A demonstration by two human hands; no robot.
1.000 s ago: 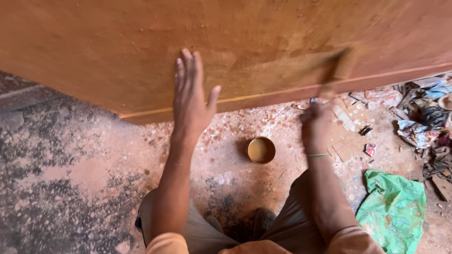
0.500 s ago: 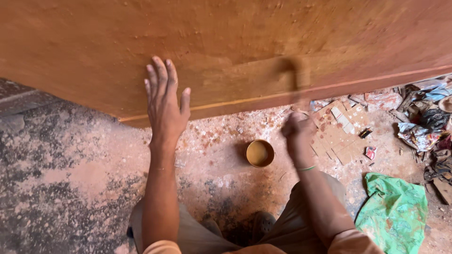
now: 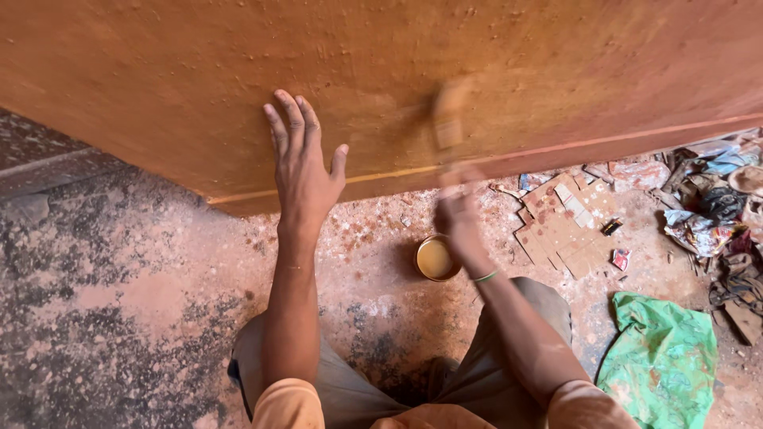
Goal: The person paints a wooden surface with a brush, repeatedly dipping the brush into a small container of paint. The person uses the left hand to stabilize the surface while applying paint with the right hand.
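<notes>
Pressed flat against the large orange-brown painted wooden panel (image 3: 381, 71): left hand (image 3: 304, 163), fingers (image 3: 292, 119) spread wide, nothing gripped, palm on the panel's lower part just above its bottom edge. Wrapped round a blurred, paint-coloured brush (image 3: 450, 119): right hand (image 3: 459, 218), fingers curled shut on the handle, bristle end up against the panel face, right of the left hand and apart from it. Too smeared by motion to tell the brush's exact shape.

Judged by look: brush light and stiff in the handle, soft at the bristles, probably slick with wet coating; best taken low on the handle, clear of the bristles. Panel broad, rigid and likely heavy, standing or leaning over the floor; freshly coated surface probably tacky and easy to mark, so better steadied at a dry patch or by the lower edge.

On the stained reddish concrete floor (image 3: 119, 302), between the two forearms and just beside the right wrist: small round tin of yellowish-brown liquid (image 3: 436, 258), open, upright, easy to knock over and spill.

Counted: one panel, one brush, one tin, two hands. Also one crumpled green plastic bag (image 3: 660, 361) at lower right, one patch of flattened brown cardboard pieces (image 3: 564, 226) right of the tin, and a heap of mixed scrap and rags (image 3: 715, 206) at the far right edge, too jumbled to count.
</notes>
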